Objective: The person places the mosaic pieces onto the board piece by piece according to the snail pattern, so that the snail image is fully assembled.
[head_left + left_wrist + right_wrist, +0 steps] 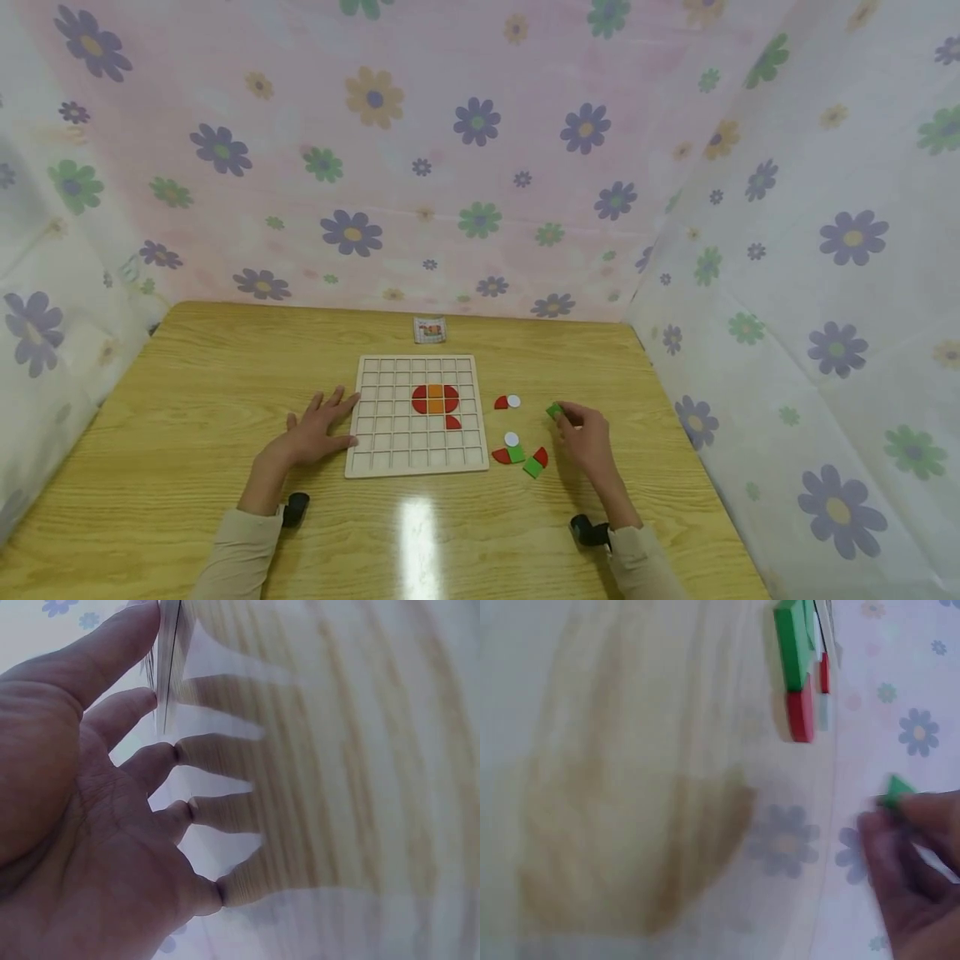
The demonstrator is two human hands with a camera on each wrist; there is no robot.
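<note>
1. Touching the gridded board (384,425) at its left edge: left hand (311,435), fingers spread.
2. Loose pieces (517,453), on table (225,375), right of board.
3. Green tile (553,409), farther right, pinched by right hand (587,437); probably light, stiff, smooth; best held by opposite edges.

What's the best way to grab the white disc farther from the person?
Probably pinch the near and far parts of its rim, coming down from the right: the white disc lies flat, a red piece sits close at its left, its other sides look free, and the right hand, holding a green piece, is on that side.
</note>
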